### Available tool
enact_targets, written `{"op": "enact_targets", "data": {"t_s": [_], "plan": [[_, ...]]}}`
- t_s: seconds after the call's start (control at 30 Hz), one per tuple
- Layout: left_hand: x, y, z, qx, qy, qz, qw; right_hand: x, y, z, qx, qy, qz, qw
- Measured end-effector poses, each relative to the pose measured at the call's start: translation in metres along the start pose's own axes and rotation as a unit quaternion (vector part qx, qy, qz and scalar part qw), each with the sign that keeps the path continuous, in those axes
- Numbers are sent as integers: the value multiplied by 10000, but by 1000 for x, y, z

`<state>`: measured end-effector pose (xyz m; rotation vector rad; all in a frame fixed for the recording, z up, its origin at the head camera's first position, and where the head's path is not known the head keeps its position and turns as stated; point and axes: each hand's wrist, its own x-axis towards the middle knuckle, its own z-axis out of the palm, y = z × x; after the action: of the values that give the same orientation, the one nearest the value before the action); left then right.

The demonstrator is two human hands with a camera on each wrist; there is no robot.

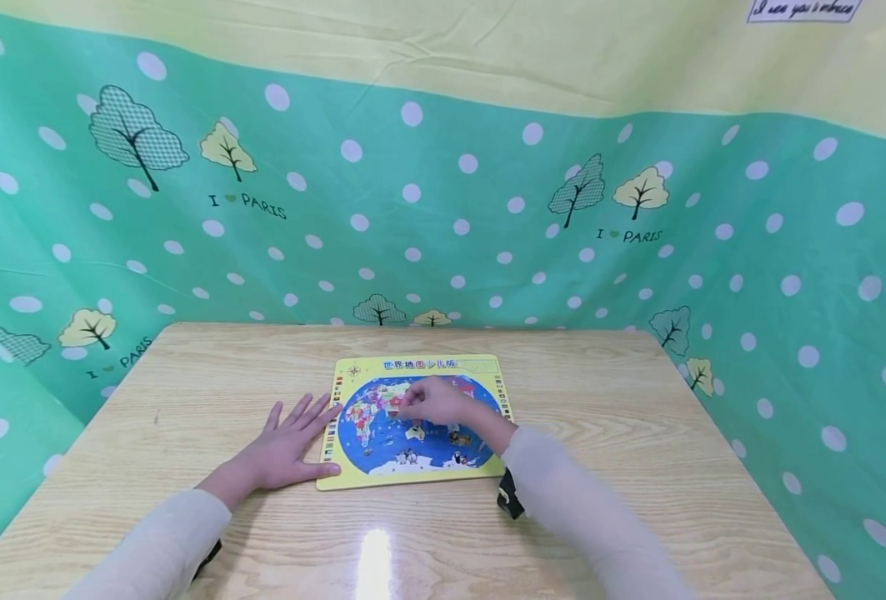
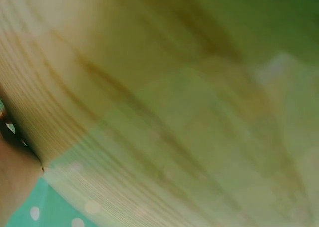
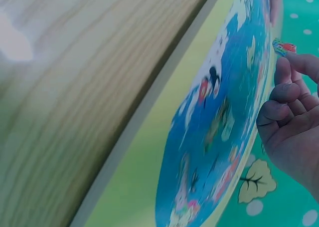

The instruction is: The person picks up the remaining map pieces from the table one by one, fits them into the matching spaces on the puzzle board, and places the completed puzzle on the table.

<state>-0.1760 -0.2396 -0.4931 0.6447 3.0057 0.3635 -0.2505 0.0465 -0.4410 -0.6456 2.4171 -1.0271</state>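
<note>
A yellow-bordered world map puzzle board (image 1: pixel 420 478) lies flat on the table, with a blue ocean, coloured lands and printed animals. My left hand (image 1: pixel 285 450) is spread beside it, fingertips and thumb on its left border. In the left wrist view only a sliver of that hand (image 2: pixel 17 174) shows at the left edge. Over the middle of the map, my right hand (image 1: pixel 437 400) pinches a small puzzle piece (image 3: pixel 284 47) between thumb and index finger. The piece is red, green and blue, held close above the board, and the other fingers are curled in.
The wooden table (image 1: pixel 608 467) extends around the board on all sides. Behind it and at both sides hangs a green polka-dot cloth (image 1: pixel 427 250) with printed trees. A bright light reflection falls on the tabletop in front of the board.
</note>
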Motion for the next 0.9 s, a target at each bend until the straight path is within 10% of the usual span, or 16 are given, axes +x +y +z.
{"op": "enact_targets", "data": {"t_s": [0.9], "plan": [[0,-1,0,-7,8,24,10000,17,-26,34,200,-315,40,9993]]}}
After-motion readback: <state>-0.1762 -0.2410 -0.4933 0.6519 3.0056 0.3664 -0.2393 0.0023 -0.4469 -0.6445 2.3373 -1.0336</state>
